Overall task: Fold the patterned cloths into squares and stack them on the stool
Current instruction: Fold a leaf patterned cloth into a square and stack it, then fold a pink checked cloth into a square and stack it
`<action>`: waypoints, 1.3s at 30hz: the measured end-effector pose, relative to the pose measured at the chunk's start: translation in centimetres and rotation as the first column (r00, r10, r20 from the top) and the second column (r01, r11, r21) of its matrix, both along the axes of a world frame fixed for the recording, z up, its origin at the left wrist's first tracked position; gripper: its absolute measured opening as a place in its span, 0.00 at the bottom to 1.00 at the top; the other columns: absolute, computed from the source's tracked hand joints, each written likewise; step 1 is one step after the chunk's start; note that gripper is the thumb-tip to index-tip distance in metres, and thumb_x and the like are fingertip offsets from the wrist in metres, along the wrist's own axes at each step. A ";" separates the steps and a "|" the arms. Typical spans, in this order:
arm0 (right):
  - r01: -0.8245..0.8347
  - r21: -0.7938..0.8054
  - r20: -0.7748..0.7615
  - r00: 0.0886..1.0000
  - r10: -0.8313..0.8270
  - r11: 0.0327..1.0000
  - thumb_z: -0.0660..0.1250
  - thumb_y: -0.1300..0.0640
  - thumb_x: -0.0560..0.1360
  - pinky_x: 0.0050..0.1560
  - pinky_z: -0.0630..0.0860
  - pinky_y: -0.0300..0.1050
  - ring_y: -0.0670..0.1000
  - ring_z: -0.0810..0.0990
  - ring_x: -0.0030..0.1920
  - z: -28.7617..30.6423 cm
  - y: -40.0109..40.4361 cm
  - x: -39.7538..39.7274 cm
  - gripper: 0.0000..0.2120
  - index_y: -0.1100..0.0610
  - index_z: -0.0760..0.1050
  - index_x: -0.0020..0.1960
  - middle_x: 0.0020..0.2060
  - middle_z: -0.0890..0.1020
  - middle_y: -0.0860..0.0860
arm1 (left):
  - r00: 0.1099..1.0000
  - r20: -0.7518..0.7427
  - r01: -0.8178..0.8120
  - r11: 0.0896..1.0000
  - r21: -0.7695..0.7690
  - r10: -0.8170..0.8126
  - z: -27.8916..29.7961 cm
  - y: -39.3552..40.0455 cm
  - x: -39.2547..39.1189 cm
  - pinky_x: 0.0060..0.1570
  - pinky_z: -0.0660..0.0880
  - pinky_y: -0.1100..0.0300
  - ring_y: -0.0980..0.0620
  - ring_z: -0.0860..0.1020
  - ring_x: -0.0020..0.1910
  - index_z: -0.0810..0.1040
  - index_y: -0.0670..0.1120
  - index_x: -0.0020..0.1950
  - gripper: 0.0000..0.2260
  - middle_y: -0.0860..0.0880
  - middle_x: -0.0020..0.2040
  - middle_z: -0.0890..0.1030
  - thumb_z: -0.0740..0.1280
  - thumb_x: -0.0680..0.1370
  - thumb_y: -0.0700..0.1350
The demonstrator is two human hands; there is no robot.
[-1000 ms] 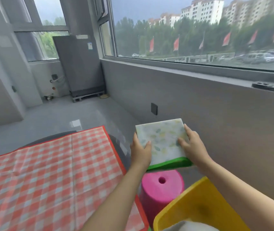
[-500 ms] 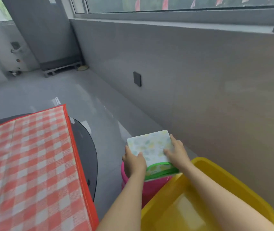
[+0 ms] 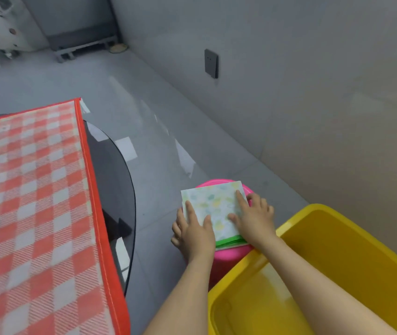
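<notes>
A folded square cloth (image 3: 216, 204), pale with green and yellow leaf prints and a green hem on its near edge, lies flat on the round pink stool (image 3: 227, 255). My left hand (image 3: 195, 234) rests on the cloth's near-left corner, thumb and forefinger lying straight on top, while the other fingers hang off past the stool's left side. My right hand (image 3: 253, 220) presses the right edge, forefinger and thumb flat on the cloth and the remaining fingers on the stool's rim. Green layered edges show under the top fold.
A yellow plastic tub (image 3: 296, 213) stands right beside the stool, under my right forearm. On the left is a dark round table (image 3: 117, 180) covered by a red-checked cloth (image 3: 35, 201). A grey wall with a socket (image 3: 211, 63) runs behind the stool.
Both hands carried the folded cloth down from chest height and laid it on the pink stool. My view tilted downward, and the window is out of sight.
</notes>
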State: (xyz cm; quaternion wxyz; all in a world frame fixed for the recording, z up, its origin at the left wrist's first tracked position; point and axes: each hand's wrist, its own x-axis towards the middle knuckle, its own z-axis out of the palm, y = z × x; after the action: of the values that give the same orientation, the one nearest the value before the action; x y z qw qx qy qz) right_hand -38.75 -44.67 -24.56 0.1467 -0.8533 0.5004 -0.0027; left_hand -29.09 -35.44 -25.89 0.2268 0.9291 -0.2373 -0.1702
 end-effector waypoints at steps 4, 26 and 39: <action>0.010 -0.020 -0.066 0.998 -0.011 1.000 0.53 0.41 0.78 0.64 0.59 0.51 0.57 0.61 0.67 -0.1 0.4 0.2 0.32 0.51 0.47 0.77 0.70 0.60 0.55 | 0.999 -0.025 0.031 0.998 0.060 -0.030 0.0 0.0 0.3 0.68 0.54 0.49 0.48 0.52 0.75 0.47 0.55 0.78 0.28 0.51 0.78 0.47 0.53 0.81 0.59; -0.097 -0.227 0.654 0.722 0.226 0.969 0.65 0.51 0.76 0.50 0.74 0.46 0.48 0.77 0.43 27.0 13.3 -1.7 0.16 0.52 0.73 0.63 0.48 0.74 0.46 | 0.949 0.078 0.289 0.742 -0.605 -0.307 29.3 13.8 -0.4 0.49 0.68 0.62 0.56 0.73 0.48 0.72 0.48 0.65 0.13 0.51 0.59 0.72 0.57 0.81 0.48; -0.536 -0.277 0.559 0.585 0.588 0.797 0.65 0.46 0.75 0.42 0.71 0.32 0.37 0.76 0.40 27.9 30.0 4.1 0.12 0.46 0.76 0.57 0.46 0.75 0.41 | 0.915 0.205 0.400 0.844 -0.358 -0.346 29.7 37.5 6.2 0.45 0.70 0.72 0.63 0.74 0.50 0.73 0.55 0.63 0.12 0.58 0.56 0.72 0.57 0.81 0.54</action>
State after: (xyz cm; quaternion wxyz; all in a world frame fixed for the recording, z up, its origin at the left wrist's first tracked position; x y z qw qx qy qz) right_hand -34.65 -14.71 3.32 0.2620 -0.9218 0.1272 -0.2559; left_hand -22.86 2.06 3.80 0.3544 0.8097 -0.4573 -0.0980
